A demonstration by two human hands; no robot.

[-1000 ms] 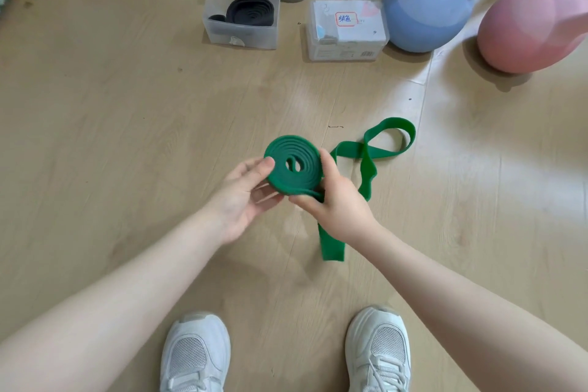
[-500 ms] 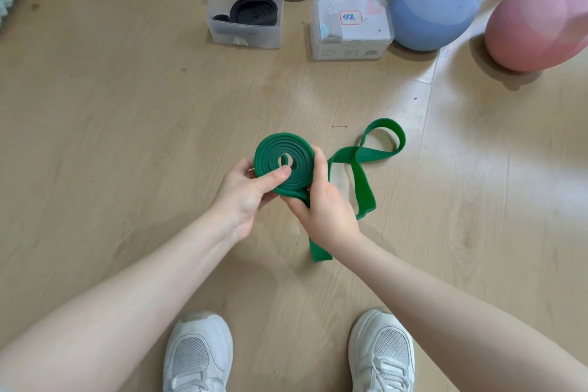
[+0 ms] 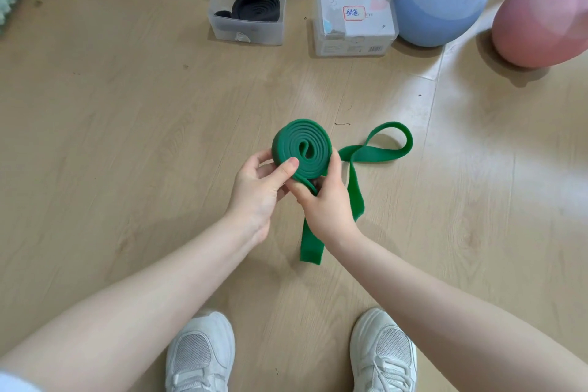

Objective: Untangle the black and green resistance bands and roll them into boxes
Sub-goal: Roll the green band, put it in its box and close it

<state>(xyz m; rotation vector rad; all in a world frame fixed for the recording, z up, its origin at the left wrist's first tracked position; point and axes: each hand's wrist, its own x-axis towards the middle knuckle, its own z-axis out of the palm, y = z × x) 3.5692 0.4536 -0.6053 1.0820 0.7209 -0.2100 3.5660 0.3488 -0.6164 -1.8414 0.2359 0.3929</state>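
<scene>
Only the closed box [image 3: 354, 24] label's writing stays illegible.

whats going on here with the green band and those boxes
A person is rolling up the green resistance band. The left hand and right hand both grip the coil, while a loose tail still trails on the wooden floor to the right. The black band already sits coiled in the open clear box. A second box with a label stands closed beside it, next to a blue kettlebell.
</scene>
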